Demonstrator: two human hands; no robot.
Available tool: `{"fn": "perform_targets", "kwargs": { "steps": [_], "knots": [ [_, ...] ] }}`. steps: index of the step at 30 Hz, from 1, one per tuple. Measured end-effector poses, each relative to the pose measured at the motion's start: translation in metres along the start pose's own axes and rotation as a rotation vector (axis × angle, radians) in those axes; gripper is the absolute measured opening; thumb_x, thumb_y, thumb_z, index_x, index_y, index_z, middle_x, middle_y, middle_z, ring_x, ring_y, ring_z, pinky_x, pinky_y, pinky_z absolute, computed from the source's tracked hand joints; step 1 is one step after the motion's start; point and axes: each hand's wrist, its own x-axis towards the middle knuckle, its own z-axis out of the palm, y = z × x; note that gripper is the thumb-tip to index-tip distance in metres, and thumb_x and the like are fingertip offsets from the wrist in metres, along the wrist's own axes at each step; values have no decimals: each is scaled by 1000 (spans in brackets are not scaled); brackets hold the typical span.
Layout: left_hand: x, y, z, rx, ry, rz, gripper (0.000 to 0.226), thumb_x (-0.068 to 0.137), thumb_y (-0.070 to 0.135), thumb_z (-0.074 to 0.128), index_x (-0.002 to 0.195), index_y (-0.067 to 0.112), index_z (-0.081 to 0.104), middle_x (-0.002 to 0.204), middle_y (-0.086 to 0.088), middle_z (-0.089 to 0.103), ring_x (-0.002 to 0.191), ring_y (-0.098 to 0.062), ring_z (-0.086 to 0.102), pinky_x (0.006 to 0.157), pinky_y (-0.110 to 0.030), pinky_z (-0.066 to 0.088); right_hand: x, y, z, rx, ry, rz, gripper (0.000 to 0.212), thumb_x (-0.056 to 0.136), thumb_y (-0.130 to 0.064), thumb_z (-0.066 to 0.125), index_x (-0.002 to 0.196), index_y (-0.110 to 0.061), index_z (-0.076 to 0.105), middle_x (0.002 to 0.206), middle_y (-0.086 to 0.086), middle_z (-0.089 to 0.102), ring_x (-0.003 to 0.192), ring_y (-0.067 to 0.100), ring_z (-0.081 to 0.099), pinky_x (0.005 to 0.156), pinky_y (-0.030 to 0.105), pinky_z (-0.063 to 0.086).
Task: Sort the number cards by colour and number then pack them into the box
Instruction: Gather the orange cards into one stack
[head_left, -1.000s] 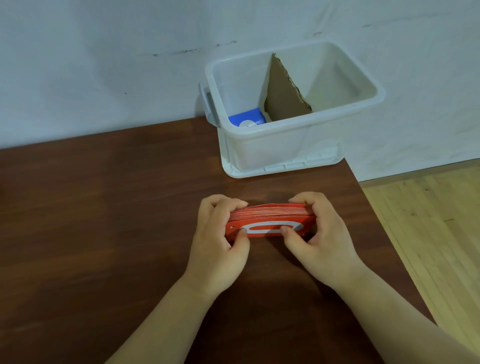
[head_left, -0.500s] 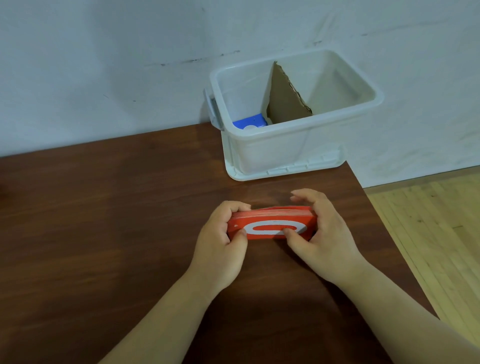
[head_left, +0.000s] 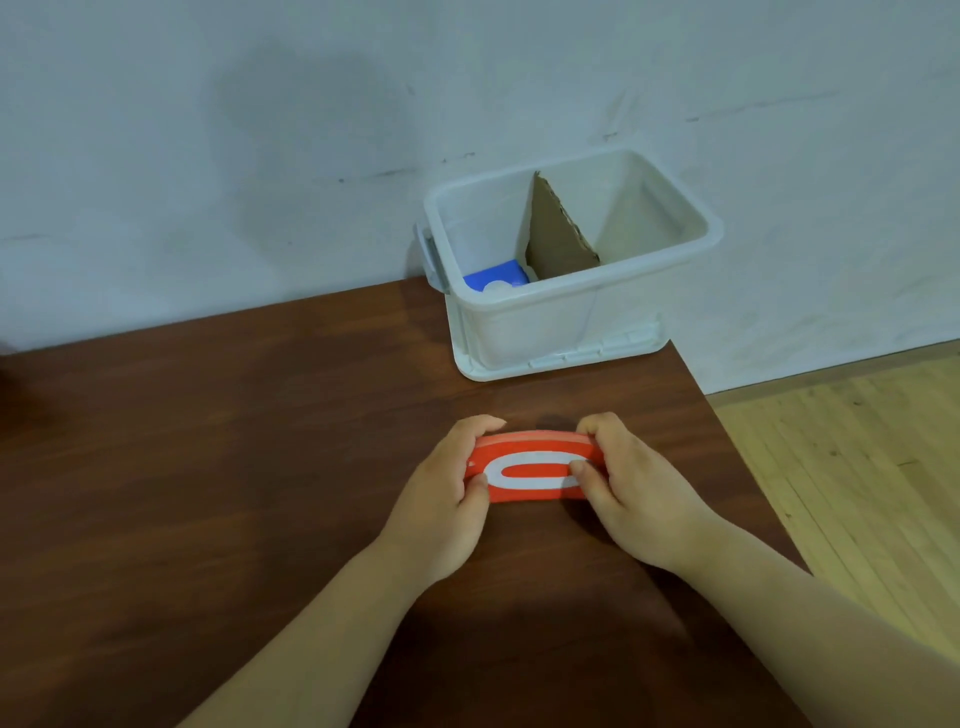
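A stack of red number cards (head_left: 530, 457) with a white zero on its front face stands on edge on the brown table (head_left: 234, 467). My left hand (head_left: 447, 499) grips its left end and my right hand (head_left: 631, 483) grips its right end, thumbs on the front face. Behind it sits a white plastic box (head_left: 571, 306) split by a cardboard divider (head_left: 558, 234). Blue cards (head_left: 493, 278) lie in the left compartment. The bottom of the right compartment is hidden by the front wall.
The box stands at the table's far right corner against a pale wall (head_left: 260, 156). The table's right edge (head_left: 727, 441) runs close to my right hand, with wooden floor (head_left: 857, 467) beyond it.
Both hands have kept their hold on the red stack. The stack's front face has tilted up toward me, showing more of the white zero. The view has shifted slightly.
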Motion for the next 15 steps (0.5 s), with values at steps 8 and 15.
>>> {"fn": "perform_targets", "kwargs": {
  "steps": [8,15],
  "knots": [
    [-8,82,-111,-222,-149,-82,46,102,10,52,126,50,46,119,13,62,105,-10,68,84,-28,61,-13,-101,-98,184,-101,35,21,103,-37,52,118,-42,39,113,-21,58,104,0,62,82,18,55],
    [16,151,-197,-141,-273,59,60,89,-1,48,114,53,54,110,1,68,92,-16,70,75,-35,60,8,-182,-188,172,-93,-76,9,95,-20,69,96,-28,71,97,-17,73,93,6,71,78,24,61]
  ]
}}
